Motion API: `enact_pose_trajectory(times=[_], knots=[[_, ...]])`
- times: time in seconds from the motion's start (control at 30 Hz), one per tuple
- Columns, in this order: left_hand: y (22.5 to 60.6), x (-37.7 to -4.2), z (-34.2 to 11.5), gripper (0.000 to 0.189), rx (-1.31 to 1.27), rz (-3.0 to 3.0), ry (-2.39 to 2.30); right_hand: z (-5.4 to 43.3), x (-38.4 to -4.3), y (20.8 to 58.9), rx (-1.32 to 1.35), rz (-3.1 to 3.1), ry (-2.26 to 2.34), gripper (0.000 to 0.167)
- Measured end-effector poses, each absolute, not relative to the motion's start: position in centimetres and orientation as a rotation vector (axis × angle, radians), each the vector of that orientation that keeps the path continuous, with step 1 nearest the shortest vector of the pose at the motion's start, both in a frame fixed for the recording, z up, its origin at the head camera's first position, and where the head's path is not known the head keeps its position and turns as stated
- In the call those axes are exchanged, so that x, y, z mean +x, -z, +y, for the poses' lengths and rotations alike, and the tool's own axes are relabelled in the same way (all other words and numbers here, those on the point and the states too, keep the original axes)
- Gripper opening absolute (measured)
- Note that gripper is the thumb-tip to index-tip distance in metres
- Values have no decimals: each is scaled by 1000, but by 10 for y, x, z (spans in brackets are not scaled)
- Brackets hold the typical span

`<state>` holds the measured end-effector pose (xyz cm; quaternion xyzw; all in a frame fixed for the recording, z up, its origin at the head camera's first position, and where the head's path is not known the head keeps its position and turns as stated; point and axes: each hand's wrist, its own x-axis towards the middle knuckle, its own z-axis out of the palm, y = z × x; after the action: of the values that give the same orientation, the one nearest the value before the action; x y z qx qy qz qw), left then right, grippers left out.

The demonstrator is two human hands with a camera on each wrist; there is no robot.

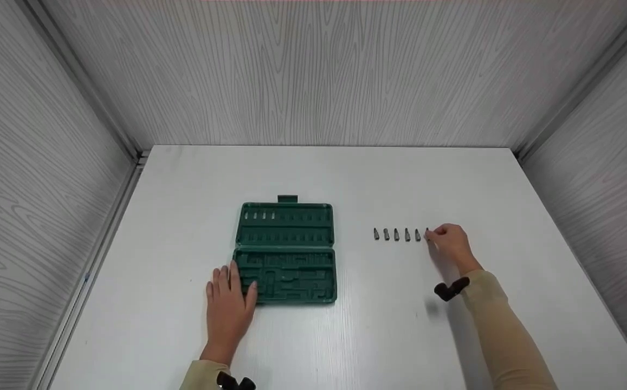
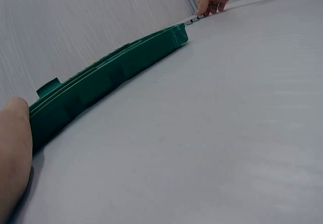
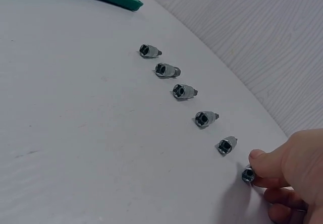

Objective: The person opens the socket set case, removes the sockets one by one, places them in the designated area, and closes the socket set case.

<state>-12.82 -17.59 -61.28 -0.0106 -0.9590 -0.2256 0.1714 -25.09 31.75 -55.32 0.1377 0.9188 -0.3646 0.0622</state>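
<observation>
An open green plastic case [image 1: 285, 247] lies flat on the table. Along its left edge rests my left hand [image 1: 227, 309], fingers straight, with the thumb over the near corner of the lower half. Further right, my right hand [image 1: 451, 246] pinches a small metal bit socket [image 3: 248, 174] between thumb and fingertips at the right end of a row. Several similar bit sockets [image 3: 204, 118] lie beside it, spaced apart with their hollow ends toward me. In the left wrist view, the case's green side wall [image 2: 108, 80] runs away from the left hand.
Four-sided recesses line the case's upper half, where several small light pieces [image 1: 263, 215] sit at the top left. A latch tab [image 1: 287, 199] sticks out at the far edge. Wood-grain panels [image 1: 313, 76] enclose the white table [image 1: 313, 173] at the back and sides.
</observation>
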Motion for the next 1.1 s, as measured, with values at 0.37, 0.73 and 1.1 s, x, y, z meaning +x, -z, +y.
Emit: enact_pose_trajectory(times=[0.37, 0.73, 1.1], knots=[[615, -128, -177, 72, -1, -2746, 645, 316, -251, 559, 394, 2804, 1146, 35], [612, -128, -177, 72, -4, -2765, 647, 299, -249, 553, 260, 2977, 1272, 29], [610, -128, -174, 72, 0, -2764, 630, 269, -250, 538, 195, 2958, 1286, 26]])
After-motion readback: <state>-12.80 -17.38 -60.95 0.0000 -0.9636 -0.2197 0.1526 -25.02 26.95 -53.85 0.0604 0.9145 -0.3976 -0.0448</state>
